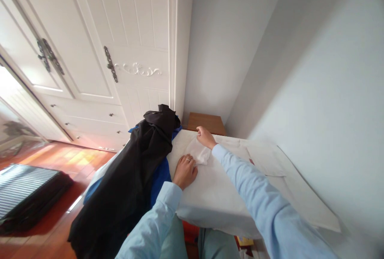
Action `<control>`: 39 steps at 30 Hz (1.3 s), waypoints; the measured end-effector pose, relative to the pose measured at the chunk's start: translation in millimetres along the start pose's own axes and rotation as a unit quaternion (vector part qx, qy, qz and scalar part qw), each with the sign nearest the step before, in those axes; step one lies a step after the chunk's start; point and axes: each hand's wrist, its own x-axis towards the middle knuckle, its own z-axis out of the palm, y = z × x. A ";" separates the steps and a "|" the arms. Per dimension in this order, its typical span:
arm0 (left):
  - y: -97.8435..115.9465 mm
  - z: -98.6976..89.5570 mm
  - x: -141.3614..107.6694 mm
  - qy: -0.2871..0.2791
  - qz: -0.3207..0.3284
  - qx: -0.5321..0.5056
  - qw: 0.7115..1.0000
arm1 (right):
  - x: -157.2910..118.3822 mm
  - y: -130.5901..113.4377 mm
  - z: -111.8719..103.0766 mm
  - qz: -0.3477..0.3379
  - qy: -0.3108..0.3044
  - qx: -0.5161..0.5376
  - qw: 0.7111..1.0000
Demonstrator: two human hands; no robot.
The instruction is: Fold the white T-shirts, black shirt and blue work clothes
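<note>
Right hand (205, 137) curled closed, apparently pinching the far end of a thin white cloth (201, 154); left hand (185, 172) flat and loose, fingertips on its near edge. Here's the danger: too hard a tug could whip the cloth from under those unclenched fingers, or bunch it into creases! It lies between the two hands, just right of the black garment (132, 167). The left sleeve (166, 201), close beside that garment, might snag it. Right of the garment's far end: a wooden cabinet (207, 121).
</note>
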 end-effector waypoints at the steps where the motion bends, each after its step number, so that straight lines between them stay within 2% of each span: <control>1: -0.4 0.9 -0.3 0.003 0.005 0.001 1.000 | 4.5 -1.8 7.6 -0.009 -0.023 -0.003 1.000; 4: -1.2 3.2 -1.5 0.001 0.026 -0.006 1.000 | 19.7 -4.0 29.3 -0.008 -0.068 -0.019 0.997; 8: -0.5 4.4 -1.9 -0.010 0.035 -0.026 0.999 | 39.4 -1.4 44.1 0.022 -0.078 -0.040 0.996; 16: 2.9 2.6 1.0 -0.018 0.011 0.001 1.000 | 56.5 17.7 35.2 0.040 -0.025 -0.032 0.998; 21: 3.4 2.5 1.3 -0.022 0.004 -0.001 1.000 | 50.8 15.5 43.2 -0.017 -0.058 0.022 0.998; 25: 2.4 2.4 0.2 -0.016 0.017 -0.011 1.000 | 48.7 14.6 43.8 0.012 0.000 0.034 0.999; 29: 0.3 3.3 -0.3 -0.009 0.028 -0.021 0.999 | 47.8 8.6 31.5 0.019 0.036 0.067 0.997; 32: -1.2 3.4 0.6 -0.010 0.027 -0.029 0.999 | 25.8 1.5 13.2 -0.018 0.031 0.108 0.993; 34: -1.8 1.3 1.4 -0.017 0.025 -0.034 0.999 | -7.7 1.3 -4.7 -0.040 0.028 0.135 0.990; 36: -1.8 -2.7 2.7 -0.030 0.021 -0.042 0.998 | -55.8 8.3 -26.7 -0.053 0.029 0.155 0.986; 39: 1.1 -9.8 7.2 -0.058 -0.021 -0.043 0.997 | -141.1 33.2 -62.3 -0.046 0.036 0.189 0.980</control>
